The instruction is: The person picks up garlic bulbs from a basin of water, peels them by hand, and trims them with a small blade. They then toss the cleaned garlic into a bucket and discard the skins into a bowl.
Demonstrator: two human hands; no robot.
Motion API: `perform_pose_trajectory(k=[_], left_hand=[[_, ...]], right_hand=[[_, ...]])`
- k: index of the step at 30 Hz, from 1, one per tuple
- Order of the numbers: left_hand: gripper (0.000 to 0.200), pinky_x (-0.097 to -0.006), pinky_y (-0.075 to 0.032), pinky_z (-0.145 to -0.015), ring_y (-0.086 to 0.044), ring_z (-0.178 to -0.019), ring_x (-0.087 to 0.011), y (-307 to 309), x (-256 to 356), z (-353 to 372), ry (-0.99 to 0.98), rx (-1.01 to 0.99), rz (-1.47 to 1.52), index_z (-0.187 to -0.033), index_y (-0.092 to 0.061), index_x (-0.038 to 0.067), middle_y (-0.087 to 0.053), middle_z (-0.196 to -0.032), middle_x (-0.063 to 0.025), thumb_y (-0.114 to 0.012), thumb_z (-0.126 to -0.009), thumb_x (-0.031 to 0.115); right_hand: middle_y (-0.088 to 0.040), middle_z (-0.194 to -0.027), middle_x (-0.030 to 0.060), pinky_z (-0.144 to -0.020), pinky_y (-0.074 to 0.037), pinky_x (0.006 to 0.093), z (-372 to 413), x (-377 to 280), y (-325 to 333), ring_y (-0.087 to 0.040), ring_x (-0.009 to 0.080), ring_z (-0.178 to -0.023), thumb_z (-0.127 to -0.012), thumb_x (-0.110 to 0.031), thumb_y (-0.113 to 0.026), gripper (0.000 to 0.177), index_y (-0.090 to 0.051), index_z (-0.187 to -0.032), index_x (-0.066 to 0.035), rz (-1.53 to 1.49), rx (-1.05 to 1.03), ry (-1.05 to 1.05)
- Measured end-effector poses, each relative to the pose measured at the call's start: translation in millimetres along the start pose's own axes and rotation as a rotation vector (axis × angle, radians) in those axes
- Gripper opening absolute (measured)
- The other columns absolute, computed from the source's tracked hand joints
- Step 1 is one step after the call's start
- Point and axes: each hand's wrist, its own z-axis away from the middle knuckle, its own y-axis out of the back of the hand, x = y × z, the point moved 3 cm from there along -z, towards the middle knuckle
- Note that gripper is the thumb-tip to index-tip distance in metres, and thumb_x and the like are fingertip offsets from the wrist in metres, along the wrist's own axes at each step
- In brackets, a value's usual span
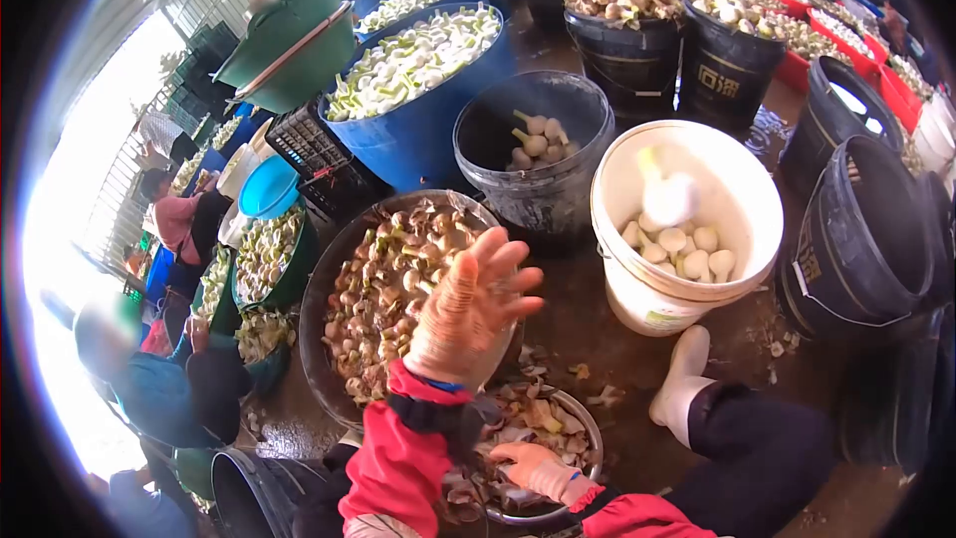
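Note:
My left hand (476, 307) is raised with its fingers spread and holds nothing. Beyond it, a blurred white garlic bulb (669, 197) with a green stem is in mid-air at the mouth of a white bucket (617, 261). Several trimmed garlic bulbs (687, 251) lie inside that bucket. Low in the view, my right hand (543, 466) is closed over a metal basin (596, 438) of peelings; what it grips, if anything, I cannot make out. Left of my raised hand stands a wide dark tub (311, 339) of unpeeled garlic (373, 304), partly hidden by that hand.
A dark bucket (498, 194) with a few bulbs stands behind the tub. Blue barrels (388, 144) of garlic, black buckets (732, 80) and red crates (797, 70) crowd the back. Empty-looking black buckets (846, 269) stand at right. Other people (164, 389) sit at left.

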Motion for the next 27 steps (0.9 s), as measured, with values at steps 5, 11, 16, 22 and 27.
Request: perform_pose_trajectory(k=[5, 11, 16, 22, 27], left_hand=[[0.042, -0.0397, -0.046, -0.093, -0.054, -0.113, -0.0314, 170.5, -37.5, -34.9, 0.005, -0.035, -1.874, -0.120, -0.060, 0.025, -0.051, -0.131, -0.0100, -0.062, -0.080, 0.014], [0.041, -0.0392, -0.031, -0.107, -0.032, -0.133, -0.0317, 227.4, -88.9, -49.0, 0.355, -0.292, -2.235, -0.116, -0.062, 0.026, -0.044, -0.137, -0.0095, -0.057, -0.078, 0.011], [0.029, -0.0341, -0.050, -0.083, -0.062, -0.098, -0.0235, 196.7, -63.9, -17.1, 0.523, 0.149, -1.190, -0.111, -0.058, 0.006, -0.061, -0.108, -0.0107, -0.060, -0.082, 0.007], [0.035, -0.0338, -0.052, -0.084, -0.063, -0.092, -0.0225, 131.3, -56.6, 92.6, 0.401, 0.312, -0.028, -0.116, -0.053, 0.001, -0.062, -0.098, -0.0113, -0.064, -0.084, 0.005], [0.049, -0.0265, -0.047, -0.085, -0.059, -0.090, -0.0137, 91.9, -93.1, 150.8, 0.410, 0.241, -0.249, -0.122, -0.050, 0.001, -0.060, -0.101, -0.0045, -0.072, -0.078, 0.007]], right_hand=[[-0.067, -0.088, 0.0102, -0.063, -0.046, 0.0308, -7.9, -12.2, 24.4, -0.059, 0.0192, -0.067, -0.077, -0.009, -0.051, 0.044, -0.060, -0.119, -0.013, -0.271, -0.103, -0.366], [-0.069, -0.098, 0.0064, -0.061, -0.047, 0.0253, -22.7, -10.0, 33.7, -0.060, 0.0132, -0.069, -0.080, -0.002, -0.049, 0.043, -0.061, -0.120, -0.011, -0.445, -0.074, -0.504], [-0.067, -0.107, 0.0044, -0.089, -0.045, 0.0238, -23.8, 7.8, 27.2, -0.059, 0.0108, -0.101, -0.085, -0.003, -0.054, 0.029, -0.063, -0.112, -0.001, -0.574, 0.232, -0.394], [-0.066, -0.108, 0.0095, -0.090, -0.046, 0.0252, -20.8, -30.0, 63.4, -0.062, 0.0158, -0.100, -0.082, 0.005, -0.056, 0.034, -0.061, -0.115, -0.001, -0.720, 0.629, -0.116], [-0.065, -0.111, 0.0100, -0.092, -0.045, 0.0253, -7.4, -51.7, 65.3, -0.060, 0.0148, -0.104, -0.082, 0.004, -0.056, 0.038, -0.058, -0.120, 0.000, -0.740, 0.424, -0.177]])
